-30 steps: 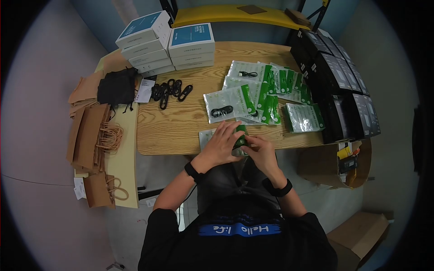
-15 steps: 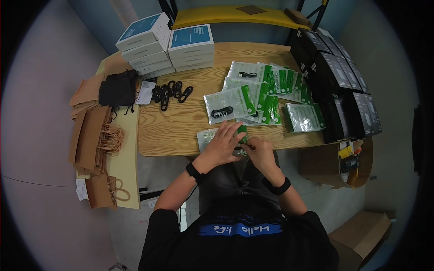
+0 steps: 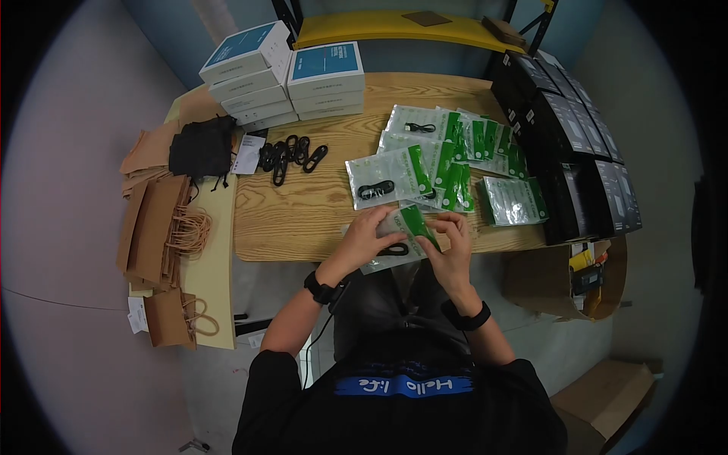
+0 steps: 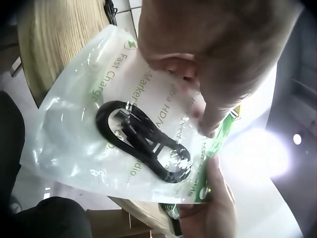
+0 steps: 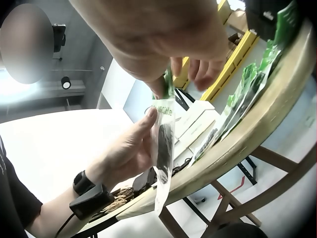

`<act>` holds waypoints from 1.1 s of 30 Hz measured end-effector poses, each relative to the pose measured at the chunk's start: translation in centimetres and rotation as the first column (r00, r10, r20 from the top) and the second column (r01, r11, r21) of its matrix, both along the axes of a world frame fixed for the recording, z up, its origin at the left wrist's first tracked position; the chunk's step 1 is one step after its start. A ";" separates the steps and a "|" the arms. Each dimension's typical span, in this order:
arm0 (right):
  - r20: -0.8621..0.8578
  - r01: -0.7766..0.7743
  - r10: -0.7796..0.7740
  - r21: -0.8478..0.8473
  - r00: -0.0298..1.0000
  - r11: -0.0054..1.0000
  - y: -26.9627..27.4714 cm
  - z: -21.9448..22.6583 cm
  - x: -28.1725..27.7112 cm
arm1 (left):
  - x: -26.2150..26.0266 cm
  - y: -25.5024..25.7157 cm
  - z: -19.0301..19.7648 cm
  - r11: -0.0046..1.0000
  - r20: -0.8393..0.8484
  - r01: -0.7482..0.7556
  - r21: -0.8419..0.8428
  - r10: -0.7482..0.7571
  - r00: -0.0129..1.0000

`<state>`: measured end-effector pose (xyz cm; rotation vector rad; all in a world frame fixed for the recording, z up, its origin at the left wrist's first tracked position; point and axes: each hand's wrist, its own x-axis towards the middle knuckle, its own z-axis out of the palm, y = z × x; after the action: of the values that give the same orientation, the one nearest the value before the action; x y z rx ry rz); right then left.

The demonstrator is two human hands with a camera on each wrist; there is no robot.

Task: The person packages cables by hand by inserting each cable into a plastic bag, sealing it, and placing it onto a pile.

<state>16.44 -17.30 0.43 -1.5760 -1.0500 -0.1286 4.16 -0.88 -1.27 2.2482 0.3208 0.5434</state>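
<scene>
Near the table's front edge, both hands hold a clear plastic bag [image 3: 412,222] with a green band along its top. Inside lies a coiled black cable [image 4: 103,121]. My left hand [image 3: 362,243] grips the bag's left side, its thumb across the printed front in the left wrist view. At the green end, my right hand [image 3: 453,258] pinches the bag's right corner between thumb and fingers. Seen edge-on in the right wrist view, the bag hangs between both hands. Just beyond them, another bagged cable [image 3: 375,189] tops a spread of similar bags [image 3: 390,142].
Loose coiled black cables [image 3: 280,168] lie left of the bags. White boxes [image 3: 326,82] are stacked at the back left, black boxes [image 3: 557,125] at the right. A bag stack [image 3: 512,201] sits near them. Brown paper bags [image 3: 152,227] cover the left side table.
The bag has come up from low at the table edge, tilting so its front and green band show. My hands have moved apart onto its two sides.
</scene>
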 end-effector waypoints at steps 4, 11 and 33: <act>-0.343 -0.215 0.053 -0.455 0.938 0.864 -2.1 -1.6 1.2 | -0.2 -0.3 0.4 0.930 -0.029 -0.054 -0.364 0.047 0.998; -0.118 -0.237 0.210 -0.306 0.970 0.922 -2.0 -0.6 -0.2 | -0.9 -0.3 1.9 0.875 -0.087 0.063 -0.480 -0.120 0.989; -0.530 -0.475 0.281 -0.273 0.800 0.837 -1.9 -1.8 0.1 | -1.7 -0.6 3.3 0.905 0.024 0.069 -0.419 -0.065 0.998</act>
<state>16.56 -19.22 -1.35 -1.5889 -1.0161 0.7678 2.46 -1.47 2.01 1.8300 0.3202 0.4021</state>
